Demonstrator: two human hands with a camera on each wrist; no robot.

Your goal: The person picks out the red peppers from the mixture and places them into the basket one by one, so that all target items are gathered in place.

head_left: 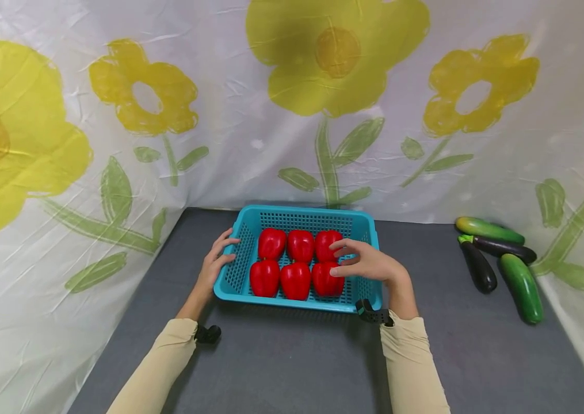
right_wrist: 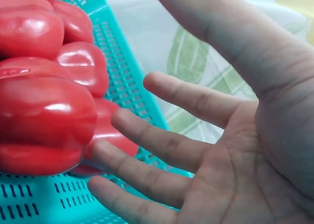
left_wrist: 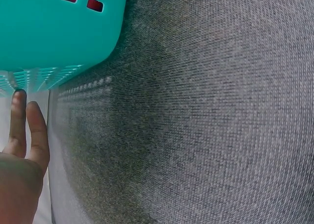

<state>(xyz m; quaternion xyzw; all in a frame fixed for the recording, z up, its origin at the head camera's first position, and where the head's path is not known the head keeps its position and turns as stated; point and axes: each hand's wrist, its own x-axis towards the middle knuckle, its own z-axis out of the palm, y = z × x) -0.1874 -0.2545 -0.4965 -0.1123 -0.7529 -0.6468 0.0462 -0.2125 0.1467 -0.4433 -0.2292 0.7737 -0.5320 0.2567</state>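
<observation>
Several red bell peppers (head_left: 296,280) stand in two rows inside a blue-green plastic basket (head_left: 297,305). At the basket's left end is my left hand (head_left: 213,261), its fingertips right at the outer side wall; the left wrist view shows two fairly straight fingers (left_wrist: 38,136) there. My right hand (head_left: 369,261) is over the right part of the basket, fingers spread and thumb apart. From the right wrist view its palm (right_wrist: 235,180) holds nothing, and its fingertips are beside the nearest peppers (right_wrist: 44,121).
On the dark grey table (head_left: 292,356), to the right, lie two dark eggplants (head_left: 478,264) and two green cucumber-like vegetables (head_left: 522,287). A white curtain with yellow flowers (head_left: 240,144) rises along the table's back and sides.
</observation>
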